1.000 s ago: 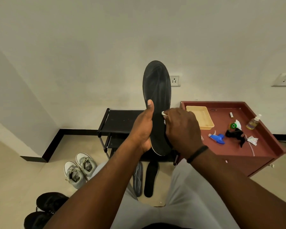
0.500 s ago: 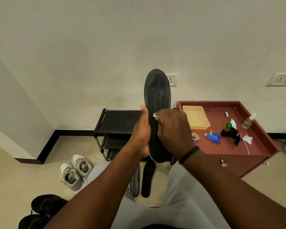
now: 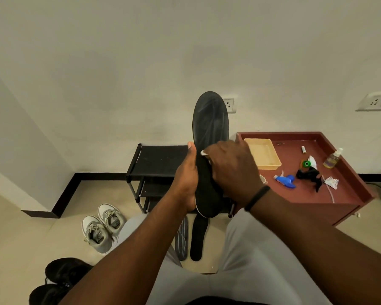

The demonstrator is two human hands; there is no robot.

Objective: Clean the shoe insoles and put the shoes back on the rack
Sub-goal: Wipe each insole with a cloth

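Holding black insole (image 3: 209, 119) upright, left hand (image 3: 186, 181), right hand (image 3: 231, 170) wiping

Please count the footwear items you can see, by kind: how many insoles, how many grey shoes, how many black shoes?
Insoles: 3, one held, two on the floor
Grey shoes: 2
Black shoes: 2
Total: 7

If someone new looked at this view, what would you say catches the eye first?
The black insole stands upright in the middle, gripped low by the left hand while the right hand presses a small white wipe against it. To the right, a red-brown cabinet top holds small clutter; grey sneakers sit on the floor lower left.
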